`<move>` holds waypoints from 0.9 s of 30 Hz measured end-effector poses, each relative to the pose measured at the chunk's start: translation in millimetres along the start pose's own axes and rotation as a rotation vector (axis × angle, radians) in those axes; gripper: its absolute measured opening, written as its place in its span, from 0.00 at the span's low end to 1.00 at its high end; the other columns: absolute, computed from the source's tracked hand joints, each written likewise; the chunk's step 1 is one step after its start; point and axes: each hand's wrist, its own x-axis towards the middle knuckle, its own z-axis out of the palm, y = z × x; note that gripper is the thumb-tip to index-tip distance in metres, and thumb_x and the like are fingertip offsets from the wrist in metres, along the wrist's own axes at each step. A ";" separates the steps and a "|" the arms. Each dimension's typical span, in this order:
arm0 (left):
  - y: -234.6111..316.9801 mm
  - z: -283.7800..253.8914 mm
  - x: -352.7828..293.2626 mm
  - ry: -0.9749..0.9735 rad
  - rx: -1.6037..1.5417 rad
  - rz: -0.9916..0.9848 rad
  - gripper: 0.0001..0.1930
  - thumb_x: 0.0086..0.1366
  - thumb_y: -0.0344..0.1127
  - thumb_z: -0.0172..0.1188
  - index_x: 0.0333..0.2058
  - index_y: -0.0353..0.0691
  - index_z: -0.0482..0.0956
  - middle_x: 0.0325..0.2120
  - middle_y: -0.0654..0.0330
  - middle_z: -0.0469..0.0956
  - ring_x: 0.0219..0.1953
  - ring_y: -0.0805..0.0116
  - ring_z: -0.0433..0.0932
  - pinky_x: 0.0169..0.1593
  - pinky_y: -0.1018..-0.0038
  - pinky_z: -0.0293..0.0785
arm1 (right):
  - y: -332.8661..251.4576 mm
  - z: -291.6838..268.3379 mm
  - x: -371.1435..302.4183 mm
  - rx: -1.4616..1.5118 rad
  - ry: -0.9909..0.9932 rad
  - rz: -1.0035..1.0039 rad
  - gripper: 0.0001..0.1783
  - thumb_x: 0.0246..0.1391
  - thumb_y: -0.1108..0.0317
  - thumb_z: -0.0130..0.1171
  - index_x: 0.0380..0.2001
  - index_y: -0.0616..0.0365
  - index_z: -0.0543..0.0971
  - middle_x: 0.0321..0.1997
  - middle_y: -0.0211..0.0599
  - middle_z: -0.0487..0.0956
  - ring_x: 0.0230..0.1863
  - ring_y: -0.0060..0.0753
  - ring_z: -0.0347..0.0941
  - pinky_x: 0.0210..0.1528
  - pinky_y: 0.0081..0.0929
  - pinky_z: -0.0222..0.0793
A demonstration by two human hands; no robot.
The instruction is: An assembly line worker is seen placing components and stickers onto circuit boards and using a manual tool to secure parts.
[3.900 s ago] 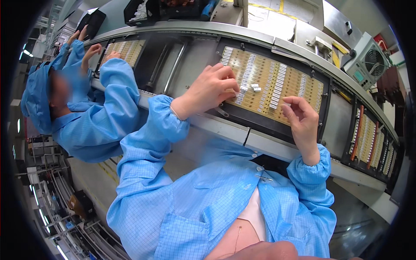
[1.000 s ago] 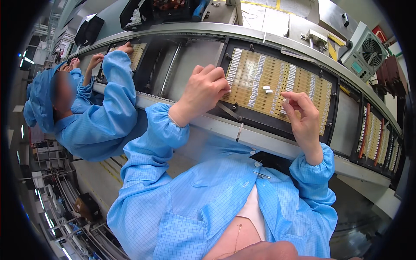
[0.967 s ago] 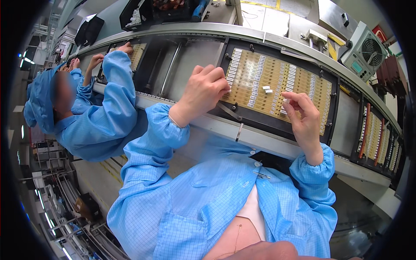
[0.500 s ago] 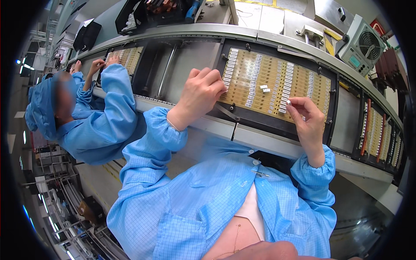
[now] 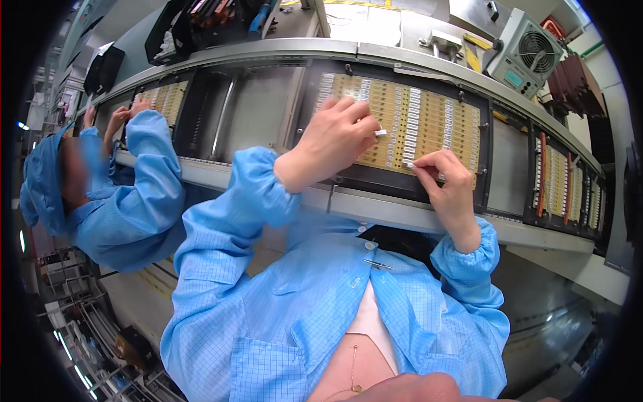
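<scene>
Our left hand (image 5: 333,139) pinches a small white part (image 5: 380,132), fingers together, over the tan panel (image 5: 429,120); at three o'clock, our right hand (image 5: 445,175) fingers press together on the panel's lower edge.

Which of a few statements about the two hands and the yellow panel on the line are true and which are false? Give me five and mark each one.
1. The left hand pinches a small white part over the yellow panel. True.
2. The right hand rests in the person's lap. False: its fingertips are at the panel's lower edge, on a white column of parts.
3. Both sleeves are blue. True.
4. The panel lies in a black frame on the conveyor. True.
5. The co-worker stands on the person's right. False: the co-worker is on the left, with hands at another yellow panel.
</scene>
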 end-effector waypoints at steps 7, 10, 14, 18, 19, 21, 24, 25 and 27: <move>-0.6 16.1 23.7 -0.041 0.045 0.053 0.04 0.57 0.33 0.64 0.30 0.45 0.78 0.31 0.63 0.74 0.38 0.62 0.75 0.43 0.67 0.68 | 8.1 5.3 -5.4 -0.111 0.001 -0.086 0.05 0.52 0.79 0.66 0.33 0.64 0.81 0.34 0.38 0.77 0.31 0.30 0.79 0.36 0.24 0.78; -3.5 12.9 25.7 0.043 -0.043 0.063 0.04 0.57 0.30 0.64 0.29 0.43 0.77 0.31 0.61 0.74 0.37 0.62 0.76 0.41 0.67 0.71 | 8.0 8.4 -3.7 -0.154 -0.003 -0.111 0.05 0.51 0.79 0.66 0.33 0.64 0.80 0.34 0.38 0.77 0.32 0.33 0.78 0.36 0.27 0.77; -3.2 -2.8 23.4 0.044 -0.321 -0.122 0.03 0.60 0.26 0.63 0.32 0.39 0.78 0.32 0.58 0.76 0.33 0.63 0.78 0.37 0.69 0.76 | 5.5 8.1 -2.6 -0.217 0.000 -0.163 0.06 0.50 0.79 0.66 0.32 0.63 0.80 0.34 0.40 0.77 0.34 0.38 0.76 0.37 0.31 0.75; -6.8 -12.9 15.8 0.067 -0.449 -0.291 0.04 0.65 0.26 0.60 0.38 0.36 0.80 0.33 0.56 0.77 0.31 0.65 0.78 0.36 0.73 0.76 | 1.6 5.0 -4.8 -0.371 -0.010 -0.302 0.08 0.48 0.81 0.64 0.34 0.63 0.80 0.34 0.39 0.77 0.38 0.42 0.74 0.41 0.35 0.74; -11.7 -15.8 11.5 0.066 -0.453 -0.268 0.06 0.66 0.26 0.60 0.41 0.36 0.80 0.33 0.56 0.78 0.31 0.67 0.78 0.36 0.73 0.76 | -1.0 3.0 -5.5 -0.452 -0.034 -0.383 0.10 0.47 0.81 0.63 0.35 0.63 0.81 0.35 0.39 0.77 0.39 0.43 0.74 0.42 0.36 0.73; -19.3 -22.0 2.4 0.062 -0.445 -0.252 0.08 0.67 0.25 0.59 0.44 0.35 0.81 0.33 0.57 0.78 0.31 0.68 0.78 0.37 0.73 0.76 | -3.6 -1.4 -8.4 -0.492 -0.066 -0.380 0.12 0.47 0.82 0.62 0.37 0.63 0.81 0.36 0.39 0.77 0.40 0.43 0.73 0.43 0.37 0.73; -23.5 -32.1 -11.5 -0.018 -0.567 -0.414 0.08 0.66 0.24 0.60 0.43 0.36 0.82 0.33 0.59 0.79 0.31 0.71 0.77 0.37 0.74 0.76 | -6.5 -8.7 -13.5 -0.520 -0.103 -0.342 0.15 0.46 0.83 0.60 0.40 0.62 0.82 0.37 0.39 0.77 0.41 0.43 0.73 0.44 0.38 0.73; -23.6 -34.2 -16.1 -0.022 -0.598 -0.426 0.07 0.65 0.24 0.62 0.42 0.36 0.82 0.33 0.60 0.79 0.31 0.72 0.77 0.37 0.75 0.76 | -6.0 -11.1 -14.7 -0.512 -0.113 -0.305 0.16 0.46 0.83 0.59 0.41 0.62 0.82 0.38 0.40 0.77 0.42 0.44 0.73 0.44 0.39 0.73; -21.5 -44.2 -20.7 -0.049 -0.550 -0.417 0.06 0.62 0.24 0.65 0.38 0.36 0.84 0.31 0.61 0.80 0.31 0.74 0.78 0.37 0.78 0.77 | 2.4 -15.1 -15.0 -0.463 -0.084 -0.311 0.15 0.45 0.82 0.59 0.40 0.64 0.81 0.37 0.40 0.76 0.42 0.44 0.73 0.46 0.38 0.72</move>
